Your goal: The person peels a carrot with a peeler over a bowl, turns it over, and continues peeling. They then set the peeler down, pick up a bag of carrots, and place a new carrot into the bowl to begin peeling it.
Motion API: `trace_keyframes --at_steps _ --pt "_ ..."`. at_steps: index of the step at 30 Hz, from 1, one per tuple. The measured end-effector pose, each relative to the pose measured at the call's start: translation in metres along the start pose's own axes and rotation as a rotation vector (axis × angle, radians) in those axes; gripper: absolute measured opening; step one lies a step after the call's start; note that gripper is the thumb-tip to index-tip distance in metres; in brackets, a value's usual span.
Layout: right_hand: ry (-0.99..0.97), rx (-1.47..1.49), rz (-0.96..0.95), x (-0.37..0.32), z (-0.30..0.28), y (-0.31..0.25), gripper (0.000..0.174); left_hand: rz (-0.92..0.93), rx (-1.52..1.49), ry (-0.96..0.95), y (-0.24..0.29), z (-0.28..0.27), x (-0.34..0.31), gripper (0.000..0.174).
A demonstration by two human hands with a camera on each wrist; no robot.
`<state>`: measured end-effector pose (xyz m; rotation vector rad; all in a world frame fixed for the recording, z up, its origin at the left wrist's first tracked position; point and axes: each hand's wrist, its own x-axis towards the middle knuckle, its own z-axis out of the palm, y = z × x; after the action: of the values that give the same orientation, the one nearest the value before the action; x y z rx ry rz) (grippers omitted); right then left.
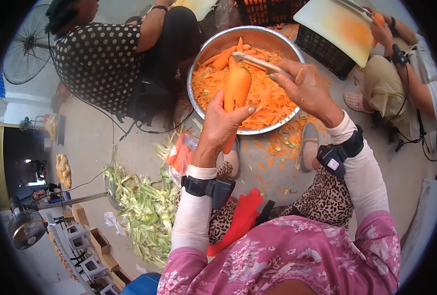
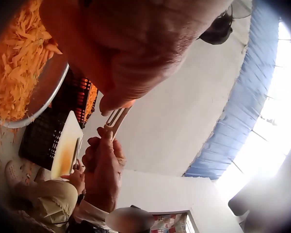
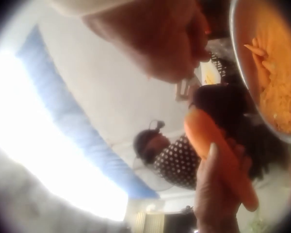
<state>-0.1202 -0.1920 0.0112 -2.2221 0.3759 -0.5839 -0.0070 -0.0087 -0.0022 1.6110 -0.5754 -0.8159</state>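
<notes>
My left hand (image 1: 217, 122) grips a large orange carrot (image 1: 239, 82), its thick end pointing away over a steel basin (image 1: 195, 96). The thumb lies along the carrot's side, and its tapered end sticks out below the palm. In my right hand (image 1: 308, 88) is a peeler (image 1: 260, 63), held by the handle with its head at the carrot's far end. The right wrist view shows the carrot (image 3: 216, 145) whole along its length. Inside the basin are orange peelings (image 1: 272, 101) and several carrots (image 1: 222, 60) at the far side.
A person in a polka-dot top (image 1: 100, 59) sits at the left. At the right another person works at a white board (image 1: 326, 27) on a black crate (image 1: 321, 51). Green husks (image 1: 147, 216) and a bag of carrots (image 1: 180, 156) lie left of my legs; peelings (image 1: 285, 142) litter the floor.
</notes>
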Motion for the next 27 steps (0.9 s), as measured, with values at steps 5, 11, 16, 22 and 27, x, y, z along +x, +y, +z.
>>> trace_keyframes --at_steps 5,11,16,22,27 --pt "-0.061 0.106 -0.121 -0.012 0.015 -0.008 0.015 0.002 -0.059 0.004 0.001 0.003 0.000 0.042" --pt "-0.057 0.080 -0.255 -0.019 0.025 -0.009 0.013 0.064 -0.155 0.024 -0.005 0.007 0.000 0.040" --pt "0.085 -0.403 -0.053 0.000 0.013 0.031 0.012 0.033 -0.014 0.031 -0.002 0.005 -0.002 0.038" --pt "0.167 -0.101 0.042 0.008 -0.008 0.027 0.017 0.020 -0.274 -0.020 -0.001 0.003 0.000 0.043" --pt "0.024 0.110 0.018 -0.001 0.002 0.002 0.018 -0.093 -0.468 -0.117 -0.002 -0.003 0.001 0.045"
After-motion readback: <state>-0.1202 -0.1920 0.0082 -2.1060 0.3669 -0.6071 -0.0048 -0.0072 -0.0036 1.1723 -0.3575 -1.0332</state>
